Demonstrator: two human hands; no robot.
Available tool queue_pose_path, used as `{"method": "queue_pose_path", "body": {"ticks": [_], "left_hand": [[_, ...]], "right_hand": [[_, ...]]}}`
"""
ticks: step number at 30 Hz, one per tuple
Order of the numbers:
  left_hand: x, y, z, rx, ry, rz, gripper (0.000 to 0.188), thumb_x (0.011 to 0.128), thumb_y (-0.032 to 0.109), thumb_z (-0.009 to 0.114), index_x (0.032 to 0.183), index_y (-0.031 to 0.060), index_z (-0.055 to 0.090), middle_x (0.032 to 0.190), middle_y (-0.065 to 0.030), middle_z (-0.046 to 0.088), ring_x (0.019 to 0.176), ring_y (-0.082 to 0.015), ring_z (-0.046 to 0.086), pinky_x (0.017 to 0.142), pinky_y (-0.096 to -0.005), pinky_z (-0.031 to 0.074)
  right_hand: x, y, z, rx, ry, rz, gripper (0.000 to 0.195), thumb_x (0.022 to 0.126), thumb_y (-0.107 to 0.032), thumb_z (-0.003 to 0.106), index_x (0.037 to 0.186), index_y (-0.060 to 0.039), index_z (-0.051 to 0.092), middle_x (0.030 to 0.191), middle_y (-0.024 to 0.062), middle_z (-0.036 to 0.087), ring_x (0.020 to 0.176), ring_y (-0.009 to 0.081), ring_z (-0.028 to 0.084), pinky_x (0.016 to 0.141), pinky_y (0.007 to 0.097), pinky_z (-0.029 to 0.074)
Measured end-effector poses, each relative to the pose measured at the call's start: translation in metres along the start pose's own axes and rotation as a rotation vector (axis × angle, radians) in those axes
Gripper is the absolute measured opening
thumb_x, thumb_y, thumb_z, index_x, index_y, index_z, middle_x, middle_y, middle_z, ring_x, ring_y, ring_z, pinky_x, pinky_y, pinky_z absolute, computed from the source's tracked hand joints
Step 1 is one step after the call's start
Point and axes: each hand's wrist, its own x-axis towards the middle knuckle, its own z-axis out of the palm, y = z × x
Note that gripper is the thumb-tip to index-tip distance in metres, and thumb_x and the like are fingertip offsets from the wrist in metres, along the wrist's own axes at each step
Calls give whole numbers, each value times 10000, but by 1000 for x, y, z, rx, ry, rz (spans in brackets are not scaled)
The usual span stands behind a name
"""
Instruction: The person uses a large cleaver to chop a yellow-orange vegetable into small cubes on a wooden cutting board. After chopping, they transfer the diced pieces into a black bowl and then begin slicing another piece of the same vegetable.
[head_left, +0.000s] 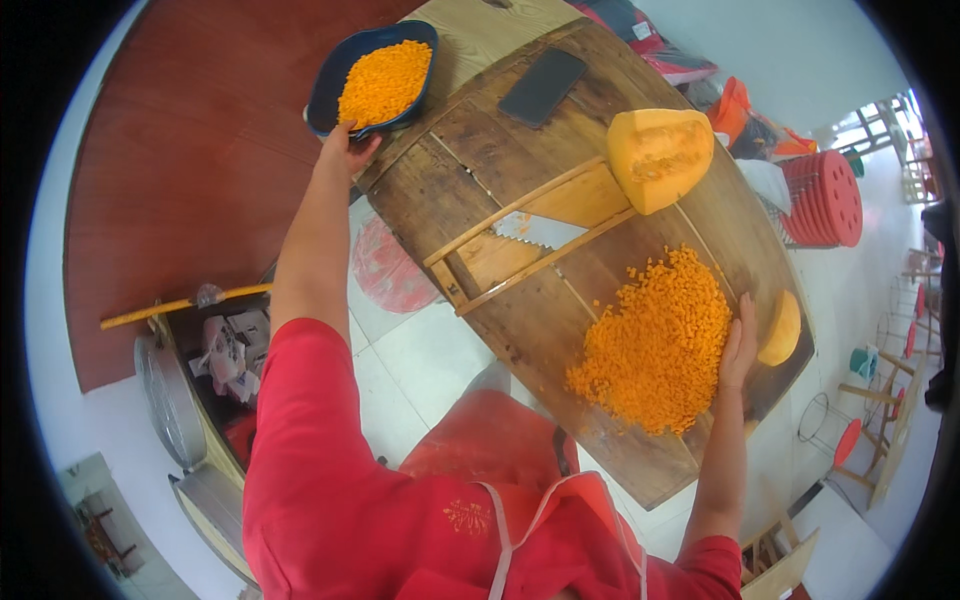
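Note:
My left hand (349, 148) grips the near rim of a dark blue plastic basin (322, 88), thumb over the edge. Diced orange pumpkin (386, 79) fills part of the basin. Flat against the right side of a large heap of pumpkin dice (656, 352) rests my right hand (739, 351), holding nothing. The heap lies on a wooden table (420, 180). Left of it is a wooden-framed slicer (480, 259) with a toothed metal blade (544, 231). A big cut pumpkin piece (660, 159) touches the slicer's far end. Beyond my right hand sits a smaller pumpkin piece (781, 330).
A dark phone (542, 86) lies on the table near the basin. Red stools (825, 199) are stacked past the table's right edge. Under the table's left side is a red, dusty round object (394, 262). A yellow pole (187, 304) crosses a box at left.

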Motion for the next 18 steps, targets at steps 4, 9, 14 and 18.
{"method": "queue_pose_path", "body": {"ticks": [4,9,14,18], "left_hand": [[8,8,-6,-48,-37,-40,280,974,50,466,1240,-37,478,1238,-193,530,1090,-364,572,902,-508,573],[-8,-1,-11,-94,-43,1,335,911,-58,473,1245,-42,484,1221,-192,565,1096,-351,585,877,-498,586],[-61,35,-95,-55,-297,-132,220,904,-15,482,1099,-87,552,1077,-219,613,984,-306,638,824,-333,590],[-134,26,-150,24,-237,-1,161,916,49,546,1046,-42,566,998,-157,619,963,-266,628,864,-359,553]], "right_hand": [[4,-6,1,2,-22,1,394,983,-94,428,1358,-17,523,1453,135,480,1407,287,365,1161,375,253],[-1,4,0,-77,-23,-13,388,989,-100,432,1357,-21,526,1456,132,477,1405,286,369,1159,384,256],[4,10,5,-74,-36,-88,377,984,-97,451,1345,-35,540,1450,119,486,1389,279,390,1156,385,267],[-5,21,-8,-75,-5,-82,362,977,-116,489,1331,-92,566,1435,86,508,1369,276,418,1151,375,283]]}}
